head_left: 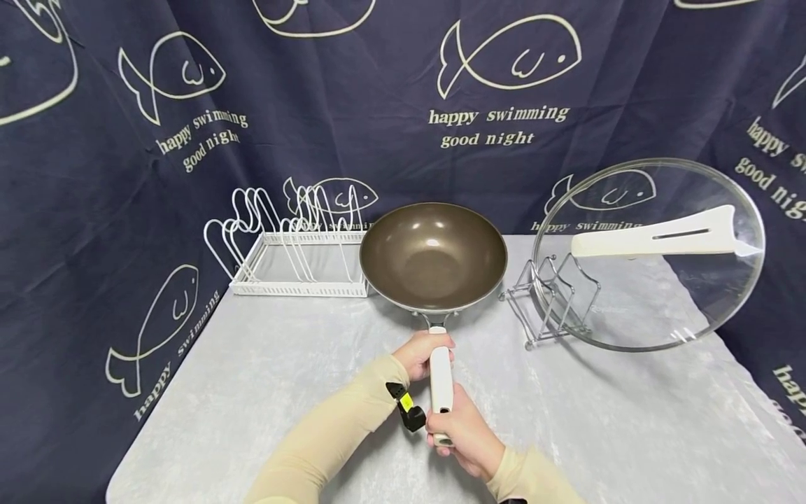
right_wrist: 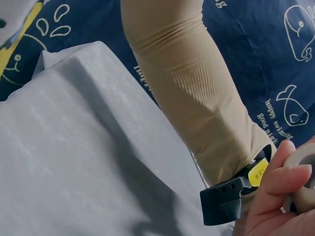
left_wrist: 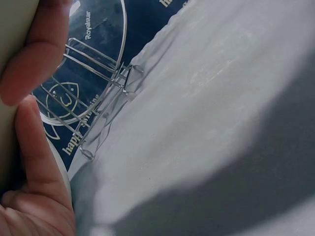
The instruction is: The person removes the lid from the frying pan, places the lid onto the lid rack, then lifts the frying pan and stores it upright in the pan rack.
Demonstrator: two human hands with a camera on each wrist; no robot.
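Observation:
A brown-lined wok (head_left: 433,252) with a long white handle (head_left: 442,378) is held over the table, its bowl facing me. My left hand (head_left: 423,355) grips the handle close to the bowl; in the left wrist view the left hand's fingers (left_wrist: 42,162) curl round it. Farther down, my right hand (head_left: 464,430) wraps the handle's end. The right wrist view has the right hand (right_wrist: 275,196) with its fingers round the pale handle end (right_wrist: 302,191). Most of the handle's underside is hidden by the hands.
A white wire rack (head_left: 296,287) stands on the table (head_left: 252,392) at the back left. To the right, a chrome wire rack (head_left: 548,301) holds a large glass lid (head_left: 667,301) upright, its white handle (head_left: 655,234) facing me. A dark fish-print curtain (head_left: 390,105) hangs behind.

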